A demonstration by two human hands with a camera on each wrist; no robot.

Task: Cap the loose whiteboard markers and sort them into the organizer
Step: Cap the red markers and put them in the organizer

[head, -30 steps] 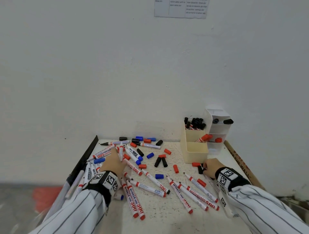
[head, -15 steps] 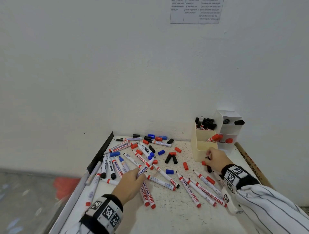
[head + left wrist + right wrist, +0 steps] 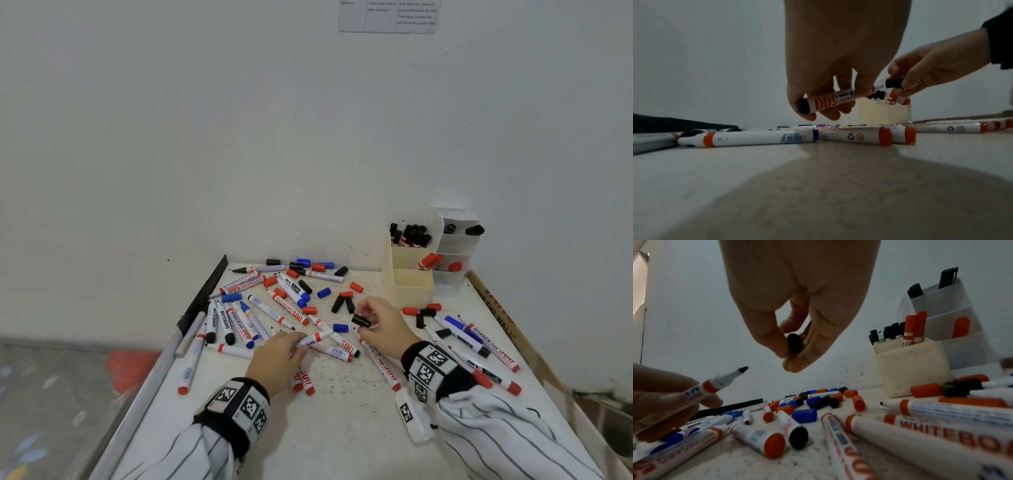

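Her right hand (image 3: 383, 325) pinches a black cap (image 3: 361, 320); the left hand (image 3: 277, 363) grips an uncapped black marker (image 3: 835, 101) just beside it. The organizer (image 3: 411, 284) holds a few markers; most lie scattered on the table (image 3: 342, 428).

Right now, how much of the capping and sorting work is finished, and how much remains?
Early stage. Done: a cluster of black-capped markers and a few red ones stand in the organizer. In hand: the left hand holds an uncapped black marker, and the right hand pinches a black cap near its tip. Left: many markers and loose caps still litter the table.
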